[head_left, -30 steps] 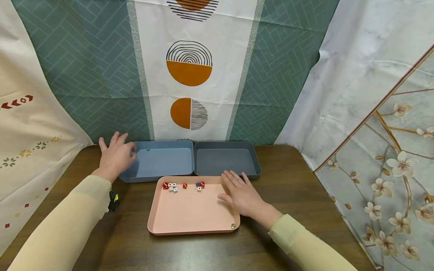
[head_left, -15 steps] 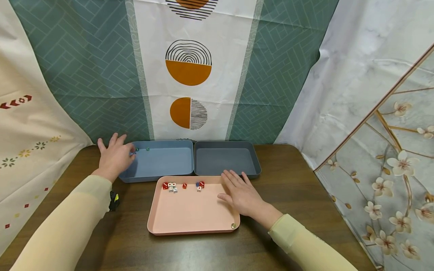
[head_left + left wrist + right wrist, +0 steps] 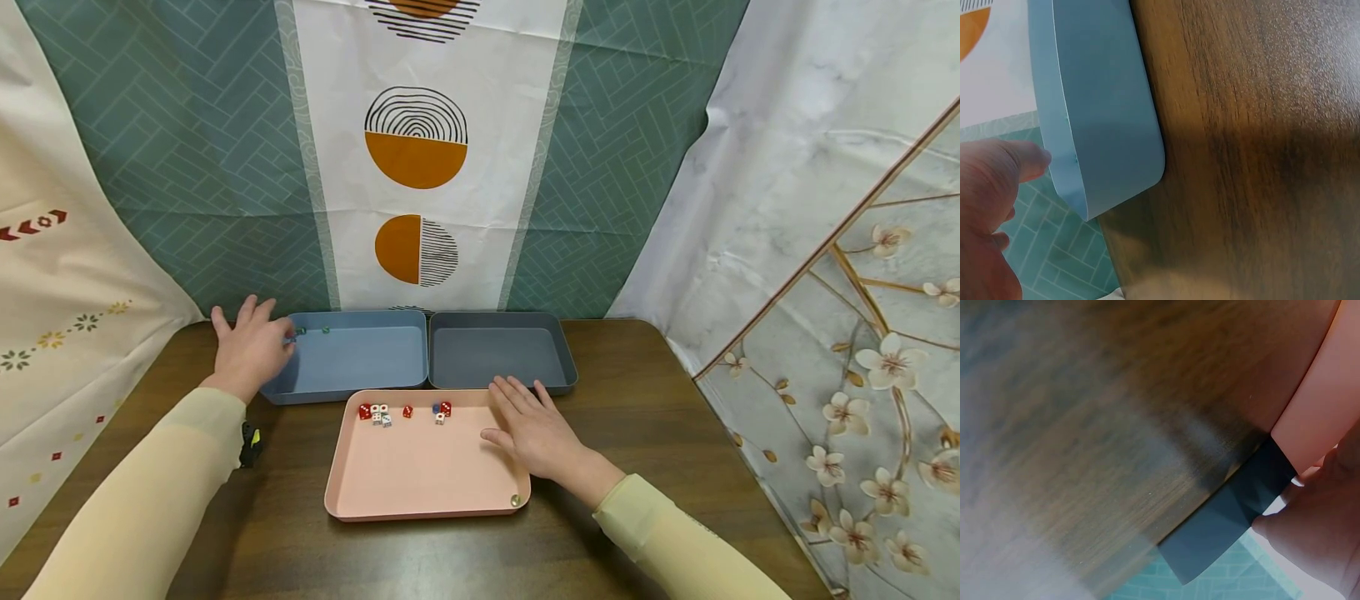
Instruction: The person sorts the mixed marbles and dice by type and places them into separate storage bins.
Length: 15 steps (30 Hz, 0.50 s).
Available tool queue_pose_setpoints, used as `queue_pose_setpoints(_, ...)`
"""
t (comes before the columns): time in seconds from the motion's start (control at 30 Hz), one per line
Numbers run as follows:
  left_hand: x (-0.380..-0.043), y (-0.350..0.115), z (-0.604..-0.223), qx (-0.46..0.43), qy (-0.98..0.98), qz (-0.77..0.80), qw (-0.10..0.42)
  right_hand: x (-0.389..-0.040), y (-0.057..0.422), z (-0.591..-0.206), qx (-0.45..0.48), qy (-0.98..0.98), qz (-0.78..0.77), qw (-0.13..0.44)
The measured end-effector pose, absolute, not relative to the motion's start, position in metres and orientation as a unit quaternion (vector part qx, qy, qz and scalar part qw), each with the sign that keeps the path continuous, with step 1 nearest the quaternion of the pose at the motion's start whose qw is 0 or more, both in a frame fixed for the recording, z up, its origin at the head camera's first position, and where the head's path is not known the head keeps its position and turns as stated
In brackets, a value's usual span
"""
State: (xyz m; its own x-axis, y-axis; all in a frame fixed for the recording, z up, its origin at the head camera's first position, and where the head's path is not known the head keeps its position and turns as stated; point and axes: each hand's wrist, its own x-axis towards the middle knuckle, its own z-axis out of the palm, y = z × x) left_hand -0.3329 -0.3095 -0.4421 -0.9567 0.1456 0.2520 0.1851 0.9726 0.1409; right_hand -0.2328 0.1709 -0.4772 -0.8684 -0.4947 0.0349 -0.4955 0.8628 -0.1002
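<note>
My left hand (image 3: 251,350) is over the left end of the light blue tray (image 3: 360,362), thumb and index fingertip pinching a small blue die (image 3: 289,339), mostly hidden by the fingers. Its other fingers are spread. Two small green dice (image 3: 326,330) lie along that tray's back wall. My right hand (image 3: 536,429) rests with straight fingers over the right side of the pink tray (image 3: 427,475), its fingertips close to the dark grey tray. Red dice (image 3: 407,412), white dice (image 3: 386,421) and a blue die (image 3: 437,408) sit near the pink tray's back edge.
To the right of the light blue tray stands the dark grey tray (image 3: 498,354). A small round glassy thing (image 3: 515,501) lies in the pink tray's front right corner. Patterned cloths (image 3: 420,167) hang behind the brown wooden table (image 3: 645,417) and at both sides.
My left hand has shifted slightly left with the small blue die between its fingertips. The right hand, trays and other dice stay as they were.
</note>
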Motion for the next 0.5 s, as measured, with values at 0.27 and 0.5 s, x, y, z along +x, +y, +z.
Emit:
queue_pose_setpoints(0.27,-0.3316,-0.3126,-0.4421,-0.083,-0.986,-0.084,0.116,-0.2331,0.1708,-0.477,0.259,-0.964,0.053,0.006)
queue_pose_setpoints(0.5,-0.3316,-0.3123,-0.4426,-0.08,-0.987,-0.085,0.112,-0.2328,0.1708,-0.4766,0.262,-0.964,0.055,0.01)
